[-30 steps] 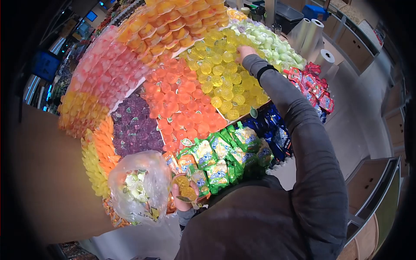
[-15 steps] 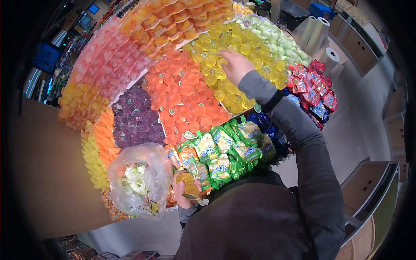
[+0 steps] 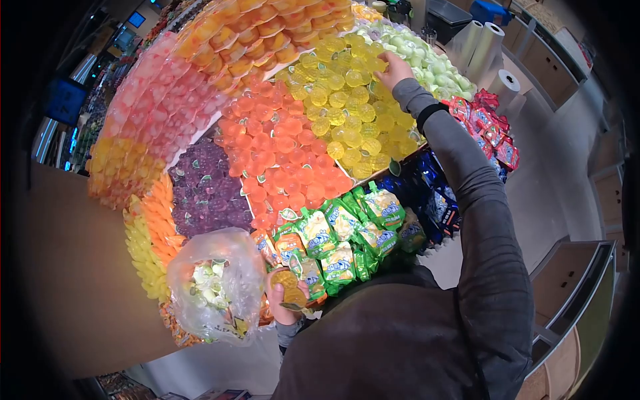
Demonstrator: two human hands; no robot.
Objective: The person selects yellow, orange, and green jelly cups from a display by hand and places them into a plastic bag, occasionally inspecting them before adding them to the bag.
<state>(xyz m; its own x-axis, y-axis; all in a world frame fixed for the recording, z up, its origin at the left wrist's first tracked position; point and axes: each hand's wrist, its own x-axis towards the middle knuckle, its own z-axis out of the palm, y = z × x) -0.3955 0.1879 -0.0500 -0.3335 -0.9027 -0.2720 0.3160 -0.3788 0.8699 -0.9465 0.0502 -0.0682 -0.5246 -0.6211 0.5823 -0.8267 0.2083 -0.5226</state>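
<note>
My left hand [image 3: 277, 293] is closed around a yellow jelly cup [image 3: 289, 288] with a leaf-shaped tab, low in front of my body beside the green jelly pouches [image 3: 337, 261]. At the far right part of the yellow jelly cup pile [image 3: 347, 100], my right hand [image 3: 397, 69] reaches down, with thumb and fingertips curled around one of the cups. Left of my left hand stands an open clear plastic bag [image 3: 233, 263] with pale green-white jelly cups [image 3: 209, 280] inside.
Orange jelly cups [image 3: 283, 143], purple jelly cups [image 3: 210, 190] and pale green jelly cups [image 3: 417, 57] lie in neighbouring sections. Red pouches [image 3: 490, 127] and dark blue packs [image 3: 433, 193] sit at the right edge. Rolls of plastic bags [image 3: 485, 50] stand behind.
My right hand has moved right and farther back over the yellow jelly cups, and its fingers have gone down onto them. My left hand keeps its yellow cup in nearly the same place.
</note>
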